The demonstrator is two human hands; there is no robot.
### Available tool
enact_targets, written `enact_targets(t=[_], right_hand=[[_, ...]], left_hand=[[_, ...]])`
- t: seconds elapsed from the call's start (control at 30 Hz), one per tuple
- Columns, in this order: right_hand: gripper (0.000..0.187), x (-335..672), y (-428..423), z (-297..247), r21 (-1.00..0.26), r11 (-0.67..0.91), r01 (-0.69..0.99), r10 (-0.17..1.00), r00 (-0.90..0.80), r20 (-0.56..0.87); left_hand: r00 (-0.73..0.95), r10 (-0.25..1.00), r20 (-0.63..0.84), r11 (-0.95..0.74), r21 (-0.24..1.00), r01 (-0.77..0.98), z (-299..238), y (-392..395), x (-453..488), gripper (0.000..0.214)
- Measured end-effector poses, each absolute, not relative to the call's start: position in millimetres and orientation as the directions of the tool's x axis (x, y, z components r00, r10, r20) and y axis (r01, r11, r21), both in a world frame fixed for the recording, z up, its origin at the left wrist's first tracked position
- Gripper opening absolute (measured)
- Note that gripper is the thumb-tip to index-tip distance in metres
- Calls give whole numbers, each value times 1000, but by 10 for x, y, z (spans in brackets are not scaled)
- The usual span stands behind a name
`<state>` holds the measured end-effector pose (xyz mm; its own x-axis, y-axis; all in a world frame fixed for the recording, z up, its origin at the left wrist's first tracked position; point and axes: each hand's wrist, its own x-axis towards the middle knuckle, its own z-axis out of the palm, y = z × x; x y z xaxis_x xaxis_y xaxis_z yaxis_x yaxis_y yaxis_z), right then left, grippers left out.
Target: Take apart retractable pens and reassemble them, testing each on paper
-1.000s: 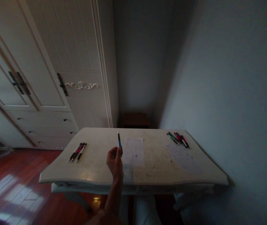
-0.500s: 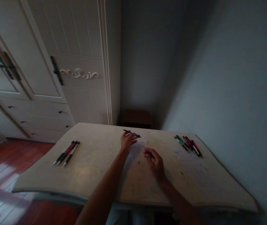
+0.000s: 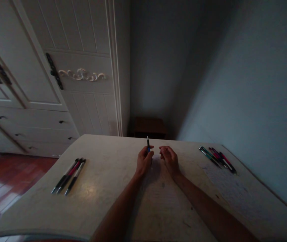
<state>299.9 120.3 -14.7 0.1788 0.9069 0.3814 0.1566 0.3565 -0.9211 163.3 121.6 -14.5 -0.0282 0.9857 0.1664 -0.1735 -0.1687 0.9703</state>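
Observation:
My left hand [image 3: 144, 162] is closed around a blue and black pen [image 3: 148, 145], which points up with its silver tip away from me. Just to its right, my right hand [image 3: 169, 159] has its fingers curled and pinched together. Whether anything small is in that pinch, I cannot make out. The two hands are apart, above the middle of the table [image 3: 113, 161]. Three pens [image 3: 70, 176], with white and red barrels, lie side by side on the left. Several green, red and black pens [image 3: 217, 158] lie loosely grouped at the right.
Faint scribble-like marks [image 3: 231, 183] cover part of the tabletop at right. Behind the left side stands a white wardrobe [image 3: 90, 111] with dark handles. A brown wooden box-like piece [image 3: 150, 127] sits beyond the far edge. The wall [image 3: 259, 101] borders the right side.
The pen in my left hand has turned from lying crosswise to pointing upward. My right hand has moved farther from me, closer to the left. The view has shifted slightly.

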Motion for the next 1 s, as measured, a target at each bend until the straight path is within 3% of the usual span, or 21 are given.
enact_targets(t=[0.27,0.4,0.57,0.7,0.83,1.0], right_hand=[[35,3170,1097,-122,-913,343,221,915,140,378],[35,3142,1113,-123,-934,328,141,931,119,345],[44,3152,1097,-65,-928,373,-3,928,-4,373],[56,3167,1120,-100,-928,326,181,945,-69,319],[53,3140,1172,-144,-900,349,259,935,-33,353],[49,3147,1243,-97,-957,284,55,957,36,286]], left_hand=[[-127,908,399,-376,910,175,-184,1121,1568,25],[-136,774,619,-519,742,424,-162,1092,1452,30],[51,685,727,-532,452,716,-100,1157,1331,37],[189,632,752,-540,252,803,-67,1201,1345,38],[231,647,727,-557,243,794,-88,1205,1367,38],[159,661,733,-625,422,657,-87,1208,1306,33]])
